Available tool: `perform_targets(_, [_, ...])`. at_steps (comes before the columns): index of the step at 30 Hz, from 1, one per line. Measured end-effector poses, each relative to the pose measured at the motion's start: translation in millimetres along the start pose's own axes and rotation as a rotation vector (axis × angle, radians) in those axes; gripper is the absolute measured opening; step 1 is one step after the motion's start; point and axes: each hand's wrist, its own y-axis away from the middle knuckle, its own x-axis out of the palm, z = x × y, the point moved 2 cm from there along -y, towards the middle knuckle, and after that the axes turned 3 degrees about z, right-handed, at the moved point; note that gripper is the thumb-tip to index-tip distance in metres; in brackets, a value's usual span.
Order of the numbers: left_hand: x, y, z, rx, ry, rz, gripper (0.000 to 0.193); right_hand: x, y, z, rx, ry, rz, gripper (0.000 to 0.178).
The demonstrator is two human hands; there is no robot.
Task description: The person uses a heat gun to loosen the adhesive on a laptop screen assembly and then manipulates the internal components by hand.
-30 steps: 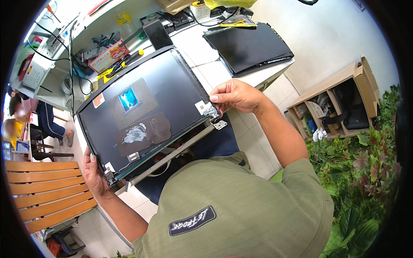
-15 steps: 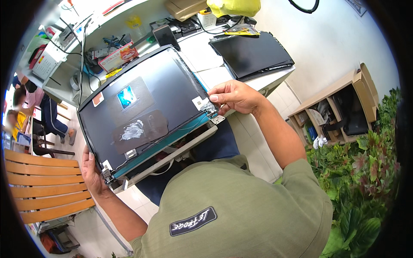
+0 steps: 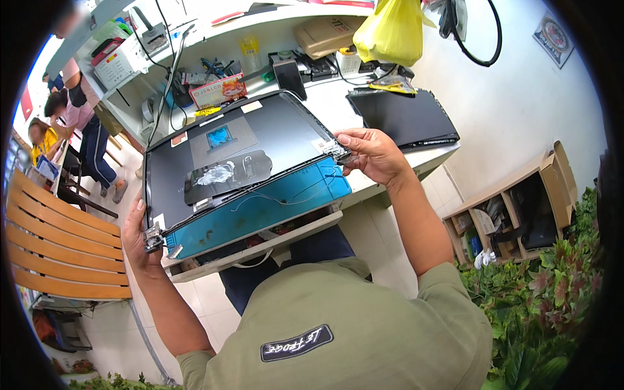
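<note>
A dark laptop lid shell [image 3: 276,133] is held between my hands above a blue work mat [image 3: 260,211]. My left hand [image 3: 138,237] grips its left end beside a metal hinge [image 3: 153,240], fingers partly hidden behind the edge. At the opposite end, my right hand [image 3: 372,155] pinches the corner by the other hinge [image 3: 338,151]. On the shell lie a dark rounded sheet [image 3: 253,167] with a whitish smear, a square grey patch with a shiny blue centre [image 3: 220,136], and several pale stickers. Thin wires [image 3: 286,203] trail onto the mat.
A black screen panel [image 3: 409,120] lies on the desk at right. Behind the shell stand a red and white box [image 3: 218,91] and a dark phone [image 3: 289,79]. An open drawer [image 3: 260,250] is before me. A slatted wooden chair [image 3: 68,244] stands left; people are beyond.
The view has tipped upward, so the shelf and yellow bag show more. The shell has shifted away from me, exposing more of the blue mat. Both hands keep their hold.
</note>
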Motion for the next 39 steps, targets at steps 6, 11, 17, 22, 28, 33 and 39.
perform_targets(6, [11,-6,-21,0.037,0.253,0.057,0.036,5,-3,21,-0.089,-0.058,0.08,0.043])
perform_targets(11, [19,-11,-29,0.093,0.417,0.163,0.029,9,-4,32,-0.137,-0.203,0.131,0.042])
perform_targets(17, [-20,-46,-22,0.187,0.49,0.318,0.037,21,2,46,-0.231,-0.257,0.076,0.055])
perform_targets(22, [-25,-63,-23,0.206,0.509,0.397,0.04,13,-5,54,-0.288,-0.342,0.145,0.047])
perform_targets(28, [-14,-61,-24,0.169,0.523,0.394,0.037,14,-16,51,-0.328,-0.425,0.212,0.045])
perform_targets(33, [16,-39,-39,0.082,0.497,0.454,0.035,28,-13,55,-0.376,-0.379,0.103,0.048])
perform_targets(39, [16,-26,-47,0.103,0.176,0.283,0.043,25,-12,46,-0.308,-0.237,0.106,0.039])
